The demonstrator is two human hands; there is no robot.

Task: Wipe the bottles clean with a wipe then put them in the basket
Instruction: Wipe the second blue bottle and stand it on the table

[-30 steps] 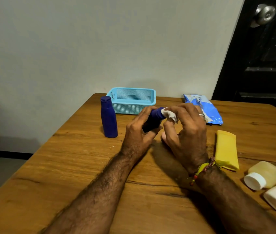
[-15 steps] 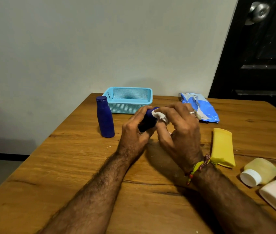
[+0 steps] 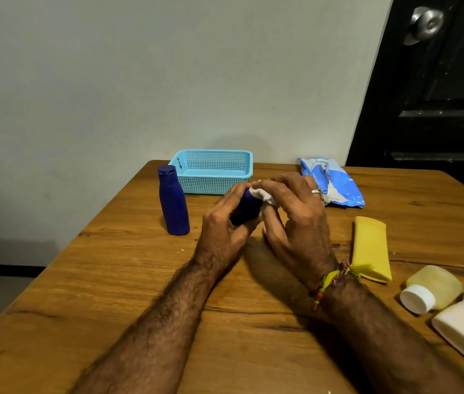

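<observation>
In front of the basket (image 3: 211, 172), our left hand (image 3: 221, 223) grips the bottle (image 3: 246, 207); our right hand (image 3: 296, 217) pinches the wipe (image 3: 262, 194); hard rubbing could twist the bottle loose.

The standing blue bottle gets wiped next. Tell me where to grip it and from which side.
Grip the standing blue bottle around its straight lower body, coming in from its open right side. It stands upright, its neck narrows toward the cap, and the basket sits close behind it, so a side grip looks steadiest.
</observation>
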